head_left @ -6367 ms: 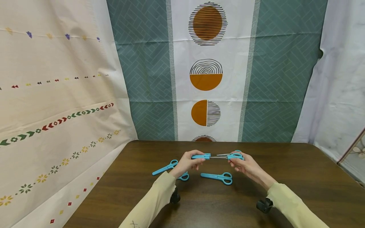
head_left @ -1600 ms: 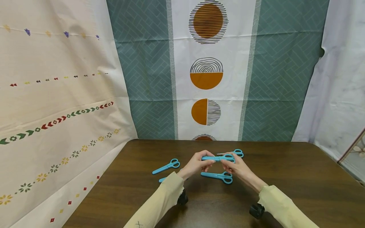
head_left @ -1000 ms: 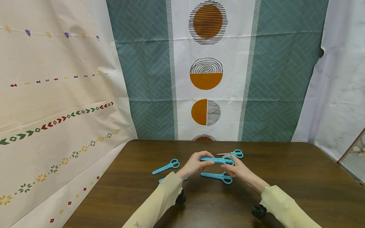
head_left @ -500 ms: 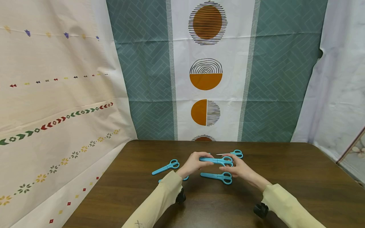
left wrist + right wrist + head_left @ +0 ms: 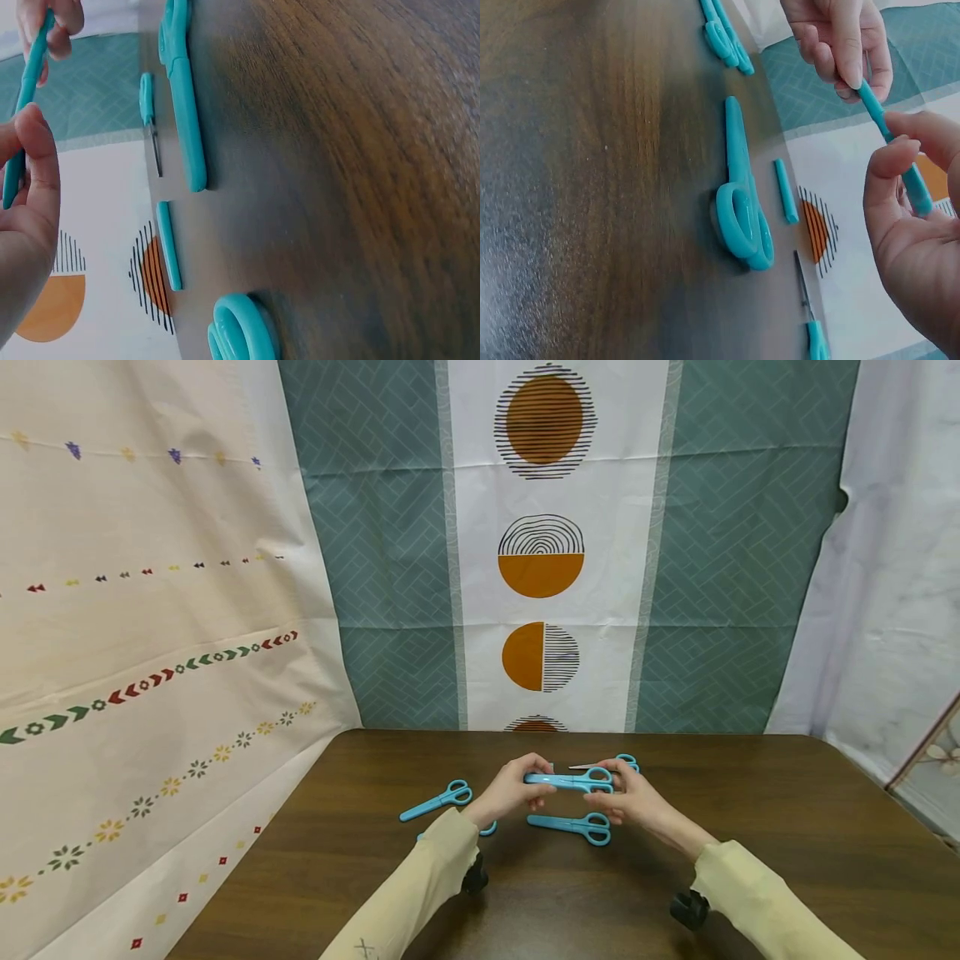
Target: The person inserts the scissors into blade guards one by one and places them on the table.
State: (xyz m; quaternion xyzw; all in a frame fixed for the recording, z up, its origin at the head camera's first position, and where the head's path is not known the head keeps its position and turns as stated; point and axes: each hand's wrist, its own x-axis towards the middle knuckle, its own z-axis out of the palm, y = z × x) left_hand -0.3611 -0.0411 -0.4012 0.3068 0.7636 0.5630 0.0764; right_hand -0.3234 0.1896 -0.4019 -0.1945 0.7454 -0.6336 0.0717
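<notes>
Between both hands, above the table, a pair of light blue scissors (image 5: 573,782) is raised, its blades hidden inside a blue sheath (image 5: 15,176). My left hand (image 5: 513,789) pinches the sheath between thumb and fingers. At the other end my right hand (image 5: 636,797) holds the finger loops, thumb below and fingers above in the head view. Behind the right hand lie unsheathed scissors (image 5: 816,339) with bare metal blades. A loose blue sheath (image 5: 785,191) lies near them, mostly hidden by the left hand in the head view.
On the dark wooden table (image 5: 570,902), sheathed scissors (image 5: 568,827) lie below the hands. Another sheathed pair (image 5: 437,800) is to the left, and a further pair (image 5: 489,829) is partly covered by the left forearm. Patterned cloths (image 5: 397,568) hang behind.
Earlier the blades were partly bare, in line with the sheath; now they are inside it. The right hand pressed the loops, loosened, then closed on them again. The left hand kept its hold.
</notes>
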